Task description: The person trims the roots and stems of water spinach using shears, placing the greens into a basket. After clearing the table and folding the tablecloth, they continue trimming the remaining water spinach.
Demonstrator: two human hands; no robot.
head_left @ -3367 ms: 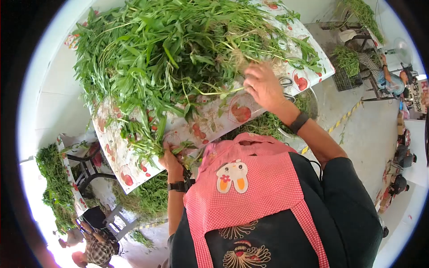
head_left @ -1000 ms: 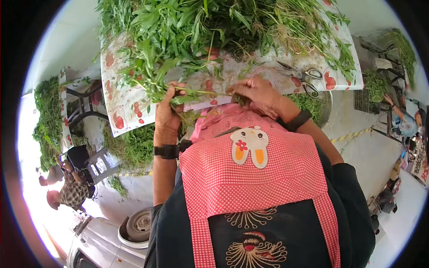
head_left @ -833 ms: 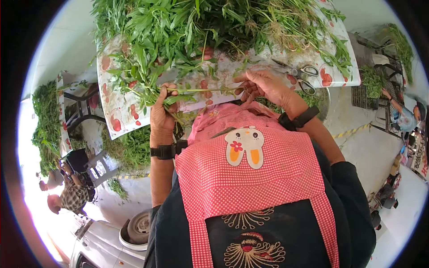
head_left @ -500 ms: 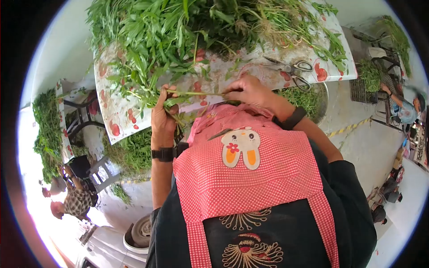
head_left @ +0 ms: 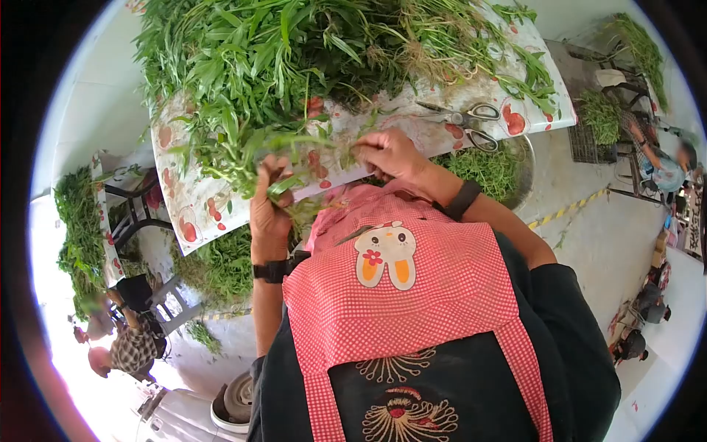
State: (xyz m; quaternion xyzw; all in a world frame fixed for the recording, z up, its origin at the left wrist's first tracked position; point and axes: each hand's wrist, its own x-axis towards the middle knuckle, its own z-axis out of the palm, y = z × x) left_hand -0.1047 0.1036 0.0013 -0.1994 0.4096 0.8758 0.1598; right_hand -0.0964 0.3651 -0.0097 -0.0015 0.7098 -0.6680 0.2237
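My left hand [head_left: 270, 199] is closed around a leafy green stem [head_left: 239, 163] at the table's front edge, its leaves spreading left. My right hand [head_left: 388, 152] is pinched near the middle of that edge, with a blurred bit of greenery at its fingertips. Behind both hands a large heap of leafy greens [head_left: 258, 51] covers the back of the table [head_left: 177, 202], which has a white cloth with red fruit prints. Right of my right hand lie open scissors [head_left: 460, 118].
Below the table's right edge is a round metal basin [head_left: 524, 173] with cut greens. More greens [head_left: 221, 269] lie on the floor at left. People sit at far left [head_left: 132, 350] and far right [head_left: 666, 166]. A crate [head_left: 589, 147] stands at right.
The stem stretched between my hands no longer spans them in one straight line; greenery near both hands is blurred. My right hand has shifted slightly left in view.
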